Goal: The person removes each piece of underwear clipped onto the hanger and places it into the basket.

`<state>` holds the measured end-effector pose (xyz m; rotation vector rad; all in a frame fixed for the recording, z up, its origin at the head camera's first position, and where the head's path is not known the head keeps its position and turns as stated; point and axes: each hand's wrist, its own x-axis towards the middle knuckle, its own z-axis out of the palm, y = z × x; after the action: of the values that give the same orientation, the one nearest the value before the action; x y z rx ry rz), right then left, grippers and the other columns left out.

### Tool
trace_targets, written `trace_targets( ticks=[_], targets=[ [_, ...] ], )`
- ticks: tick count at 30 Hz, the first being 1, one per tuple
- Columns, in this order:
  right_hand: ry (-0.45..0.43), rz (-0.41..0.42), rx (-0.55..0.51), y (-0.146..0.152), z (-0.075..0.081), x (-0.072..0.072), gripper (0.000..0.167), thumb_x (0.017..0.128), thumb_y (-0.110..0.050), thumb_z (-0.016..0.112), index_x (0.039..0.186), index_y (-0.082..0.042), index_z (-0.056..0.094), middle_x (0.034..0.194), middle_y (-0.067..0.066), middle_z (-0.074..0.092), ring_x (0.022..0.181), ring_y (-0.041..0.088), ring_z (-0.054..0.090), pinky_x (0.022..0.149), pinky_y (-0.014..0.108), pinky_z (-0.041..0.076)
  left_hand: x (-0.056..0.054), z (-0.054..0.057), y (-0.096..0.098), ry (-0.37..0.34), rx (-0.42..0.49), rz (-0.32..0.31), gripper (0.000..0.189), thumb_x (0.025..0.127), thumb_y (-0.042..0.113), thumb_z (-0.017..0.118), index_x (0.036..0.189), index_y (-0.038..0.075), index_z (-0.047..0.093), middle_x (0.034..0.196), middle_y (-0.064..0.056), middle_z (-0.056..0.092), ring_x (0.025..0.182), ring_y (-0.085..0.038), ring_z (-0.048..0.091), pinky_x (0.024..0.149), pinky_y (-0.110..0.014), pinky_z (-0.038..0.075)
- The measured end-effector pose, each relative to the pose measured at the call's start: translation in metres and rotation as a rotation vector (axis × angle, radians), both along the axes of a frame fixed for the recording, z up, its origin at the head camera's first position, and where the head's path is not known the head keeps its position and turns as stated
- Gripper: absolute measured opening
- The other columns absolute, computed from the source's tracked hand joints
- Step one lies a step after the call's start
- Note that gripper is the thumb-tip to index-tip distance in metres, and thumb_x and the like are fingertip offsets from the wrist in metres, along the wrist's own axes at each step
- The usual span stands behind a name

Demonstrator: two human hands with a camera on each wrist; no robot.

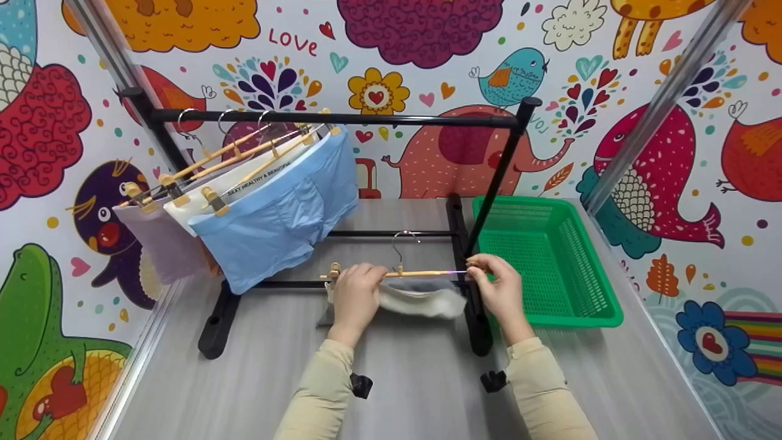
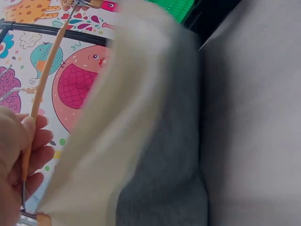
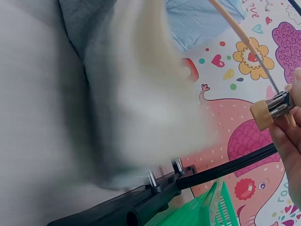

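Note:
My left hand [image 1: 357,296] grips the wooden bar of a clip hanger [image 1: 421,274], its fingers curled round the bar near the left end. At the other end my right hand [image 1: 498,287] pinches a clip [image 3: 270,110] between thumb and fingers. A grey garment with a cream band or lining [image 2: 160,155] hangs below the bar, its left corner at the left clip [image 2: 35,217]. Its right end sags loose, apart from the right clip, and is blurred. The hanger's metal hook [image 1: 397,244] points up.
A black rack [image 1: 397,120] stands ahead. On its left side hang light blue boxers [image 1: 275,214], a white garment [image 1: 183,211] and a mauve one [image 1: 165,244] on similar hangers. A green basket [image 1: 602,293] sits right of the rack, on the grey tabletop [image 1: 421,391].

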<state>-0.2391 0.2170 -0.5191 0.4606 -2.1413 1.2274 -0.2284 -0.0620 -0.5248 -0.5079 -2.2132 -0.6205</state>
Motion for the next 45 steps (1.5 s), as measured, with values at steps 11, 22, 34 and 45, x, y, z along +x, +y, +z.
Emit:
trace_targets(
  ticks=[11, 22, 34, 45],
  targets=[
    [-0.108, 0.015, -0.015, 0.001, -0.010, 0.005, 0.027, 0.087, 0.002, 0.071, 0.114, 0.000, 0.069, 0.102, 0.010, 0.067, 0.092, 0.021, 0.062, 0.081, 0.038, 0.054, 0.002, -0.002, 0.003, -0.015, 0.002, -0.005, 0.018, 0.076, -0.003, 0.073, 0.089, 0.010, 0.075, 0.082, -0.003, 0.068, 0.073, -0.024, 0.064, 0.068, -0.039, 0.050],
    [-0.079, 0.014, -0.021, 0.000, -0.011, 0.006, 0.032, 0.088, 0.008, 0.068, 0.119, 0.007, 0.065, 0.101, 0.018, 0.067, 0.086, 0.029, 0.064, 0.080, 0.027, 0.052, 0.004, -0.002, 0.005, -0.001, 0.004, -0.007, 0.009, 0.081, 0.003, 0.074, 0.087, 0.009, 0.075, 0.081, -0.004, 0.069, 0.073, -0.024, 0.064, 0.067, -0.039, 0.050],
    [-0.025, 0.059, 0.053, 0.000, 0.000, 0.008, 0.046, 0.088, 0.000, 0.072, 0.132, 0.001, 0.058, 0.123, 0.013, 0.065, 0.109, 0.029, 0.060, 0.090, 0.037, 0.048, 0.006, -0.003, 0.005, 0.003, 0.000, -0.016, 0.013, 0.080, -0.001, 0.070, 0.087, 0.009, 0.075, 0.081, -0.005, 0.068, 0.072, -0.025, 0.064, 0.066, -0.039, 0.050],
    [0.100, 0.080, 0.257, -0.012, 0.013, 0.014, 0.052, 0.083, -0.007, 0.079, 0.132, -0.004, 0.060, 0.126, 0.009, 0.064, 0.113, 0.028, 0.057, 0.090, 0.044, 0.046, 0.006, -0.005, 0.007, 0.018, -0.026, 0.001, 0.020, 0.075, -0.006, 0.070, 0.086, 0.010, 0.075, 0.080, -0.004, 0.067, 0.071, -0.024, 0.063, 0.065, -0.038, 0.049]
  ],
)
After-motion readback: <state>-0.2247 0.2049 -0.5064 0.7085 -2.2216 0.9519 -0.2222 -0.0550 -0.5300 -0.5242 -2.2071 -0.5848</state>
